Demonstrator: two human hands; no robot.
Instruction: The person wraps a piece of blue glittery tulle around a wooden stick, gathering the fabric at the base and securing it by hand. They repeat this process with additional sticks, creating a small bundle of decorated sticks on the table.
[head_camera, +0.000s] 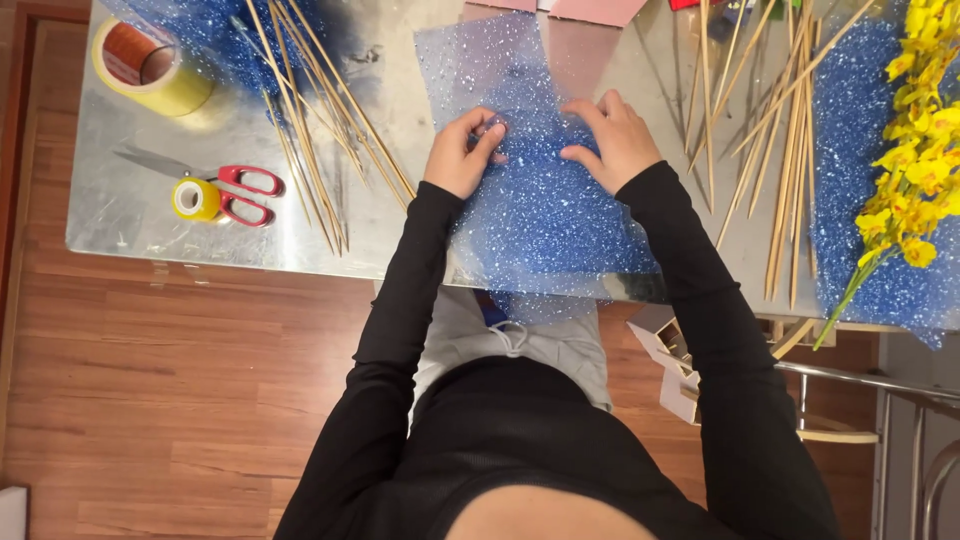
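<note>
A sheet of blue speckled mesh (545, 215) lies on the metal table (130, 215) in front of me, its near edge hanging over the table's front. My left hand (462, 152) pinches a gathered fold of the mesh between thumb and fingers. My right hand (612, 142) rests on the mesh just to the right, fingers curled and pressing the fabric down. Both arms are in black sleeves.
Red-handled scissors (235, 190) and a small yellow tape roll (196, 198) lie at the left. A large tape roll (150, 65) sits at the back left. Bundles of wooden skewers (320, 120) lie left and right. Yellow artificial flowers (915, 150) rest on more blue mesh at the right.
</note>
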